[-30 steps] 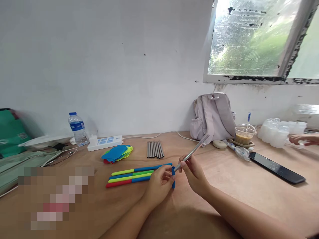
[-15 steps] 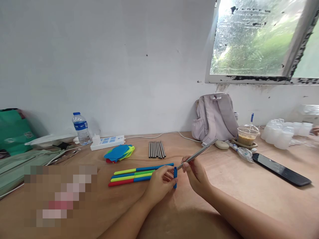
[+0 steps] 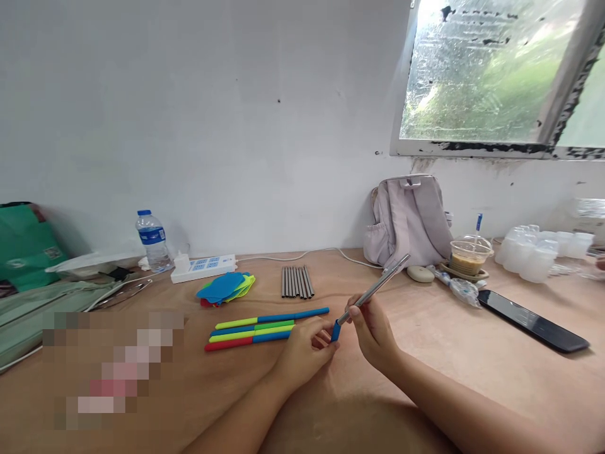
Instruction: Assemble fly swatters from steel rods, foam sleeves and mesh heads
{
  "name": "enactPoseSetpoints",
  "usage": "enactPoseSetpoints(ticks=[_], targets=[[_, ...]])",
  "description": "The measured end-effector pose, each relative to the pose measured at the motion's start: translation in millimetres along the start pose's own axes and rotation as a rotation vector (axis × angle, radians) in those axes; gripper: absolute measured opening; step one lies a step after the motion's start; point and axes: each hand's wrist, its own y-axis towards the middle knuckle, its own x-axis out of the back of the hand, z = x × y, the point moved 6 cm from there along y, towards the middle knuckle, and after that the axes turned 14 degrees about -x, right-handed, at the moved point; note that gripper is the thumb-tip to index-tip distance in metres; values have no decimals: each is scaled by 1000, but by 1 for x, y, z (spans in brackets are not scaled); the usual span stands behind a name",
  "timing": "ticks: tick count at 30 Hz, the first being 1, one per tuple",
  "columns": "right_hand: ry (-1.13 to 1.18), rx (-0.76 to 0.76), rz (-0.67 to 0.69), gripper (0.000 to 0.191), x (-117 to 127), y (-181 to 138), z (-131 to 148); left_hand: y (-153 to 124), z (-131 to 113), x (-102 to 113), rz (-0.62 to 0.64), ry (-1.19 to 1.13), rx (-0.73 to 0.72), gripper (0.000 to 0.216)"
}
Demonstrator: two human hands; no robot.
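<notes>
My left hand (image 3: 307,347) is closed on a short blue tube (image 3: 335,330) between thumb and fingers. My right hand (image 3: 371,331) grips a thin silver metal tube (image 3: 375,287), slanting up to the right. Its lower end meets the upper end of the blue tube; whether it is inside I cannot tell. Left of my left hand lie several two-coloured sticks (image 3: 231,338) in yellow, blue, green and red, partly hidden by the hand. Beyond my hands is a row of several metal tubes (image 3: 297,282).
Flat blue, yellow and red pieces (image 3: 224,289) are piled before a white power strip (image 3: 203,268). A water bottle (image 3: 154,243) stands behind. To the right are a backpack (image 3: 409,221), a drink cup (image 3: 470,255), a black phone (image 3: 532,320) and translucent bottles (image 3: 539,261).
The blue tube has tilted from upright toward the metal tube, bringing their ends together. The metal tube now slants more steeply.
</notes>
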Motion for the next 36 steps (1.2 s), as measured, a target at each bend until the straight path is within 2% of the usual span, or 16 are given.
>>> enactPoseSetpoints(ticks=[12,18,25,31,36], targets=[[101,-178,76,14,-6,5,-8,-1,2,-3,50,-7,0,34],[122,-152,115,13,-7,7,-4,-1,8,-3,49,-21,31,31],[5,-174,175,14,-6,6,-3,0,5,-4,66,-30,21,31],[-241,-139,271,15,-17,2,-2,0,5,-3,53,-15,27,32],[-249,-149,305,17,-23,-1,-9,1,4,-2,51,-22,28,22]])
